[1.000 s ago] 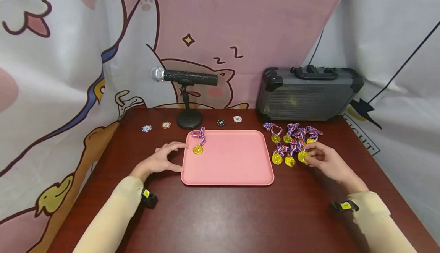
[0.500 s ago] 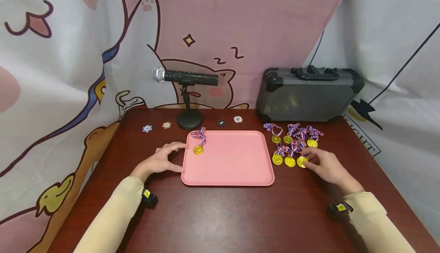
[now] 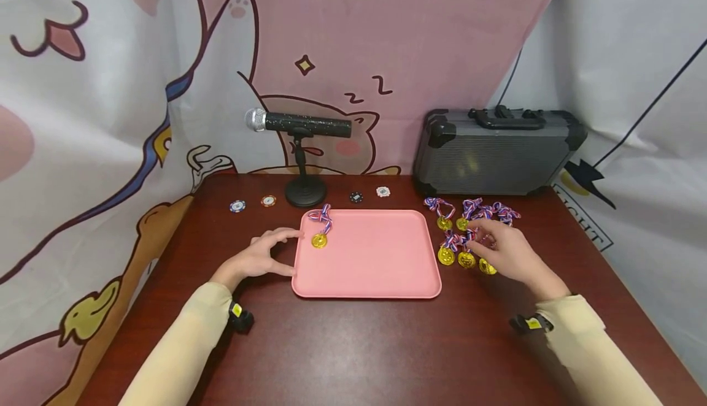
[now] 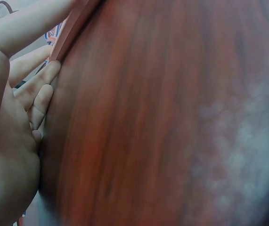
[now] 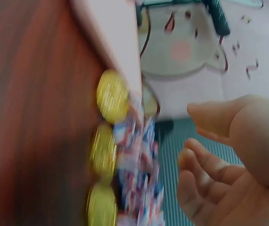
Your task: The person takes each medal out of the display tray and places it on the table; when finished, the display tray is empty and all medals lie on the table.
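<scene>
My left hand (image 3: 256, 259) rests at the left edge of a pink tray (image 3: 375, 259), thumb and fingers spread and touching its rim. On the tray's upper left lies a gold medal (image 3: 319, 241) with a striped ribbon. To the right of the tray, several more gold medals lie in two rows; a front one (image 3: 446, 256) is nearest the tray. Over this group hovers my right hand (image 3: 510, 256), thumb and fingers parted. In the right wrist view nothing sits between those fingers, and ribbons (image 5: 136, 174) lie beside them. The hand hides part of the back row.
Behind the tray stands a black microphone (image 3: 306, 125) on a round-based stand. A grey hard case (image 3: 499, 154) stands at the back right. Poker chips lie along the back, including a blue one (image 3: 237, 206) and a black one (image 3: 356, 197). Printed cloth encloses the table (image 3: 353, 351).
My right hand has moved left and slightly up from the rightmost front medal, which now lies a little lower on the table. The left hand and tray have stayed put.
</scene>
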The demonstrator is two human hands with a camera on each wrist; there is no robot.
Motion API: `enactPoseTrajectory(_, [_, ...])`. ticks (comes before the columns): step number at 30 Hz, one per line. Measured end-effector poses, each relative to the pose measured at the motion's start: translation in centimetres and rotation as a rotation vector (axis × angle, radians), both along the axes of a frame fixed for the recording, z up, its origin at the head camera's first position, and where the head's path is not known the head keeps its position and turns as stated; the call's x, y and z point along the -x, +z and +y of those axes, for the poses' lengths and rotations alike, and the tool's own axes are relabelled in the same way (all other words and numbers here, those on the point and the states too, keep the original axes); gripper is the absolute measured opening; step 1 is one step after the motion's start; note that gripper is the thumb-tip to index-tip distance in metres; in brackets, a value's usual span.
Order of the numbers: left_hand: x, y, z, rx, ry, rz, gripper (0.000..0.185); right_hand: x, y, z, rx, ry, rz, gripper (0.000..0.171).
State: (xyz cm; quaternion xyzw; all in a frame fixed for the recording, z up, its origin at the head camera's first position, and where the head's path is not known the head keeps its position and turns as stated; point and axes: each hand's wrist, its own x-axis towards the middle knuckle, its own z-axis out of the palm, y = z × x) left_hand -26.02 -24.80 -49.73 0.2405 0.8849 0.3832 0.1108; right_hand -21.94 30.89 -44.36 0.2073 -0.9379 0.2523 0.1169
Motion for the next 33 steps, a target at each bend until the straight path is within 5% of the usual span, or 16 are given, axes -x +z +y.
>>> enactPoseTrajectory(12, [-0.1, -0.3, 0.4, -0.016, 0.017, -0.033, 0.085, 3.8, 1.4, -12.0, 0.309, 0.329, -0.274, 0.03])
enactPoseTrajectory(24, [0.1, -0.2, -0.1, -0.008, 0.027, -0.04, 0.084, 6.6, -1.0, -22.7, 0.279, 0.476, -0.388, 0.037])
enactPoseTrajectory(29, [0.1, 0.0, 0.0, -0.011, 0.021, -0.034, 0.084, 7.3, -2.2, -25.3, 0.248, 0.47, -0.452, 0.041])
enactPoseTrajectory(33, [0.1, 0.0, 0.0, -0.023, 0.008, -0.031, 0.084, 7.6, -2.8, -26.7, 0.138, 0.442, -0.394, 0.044])
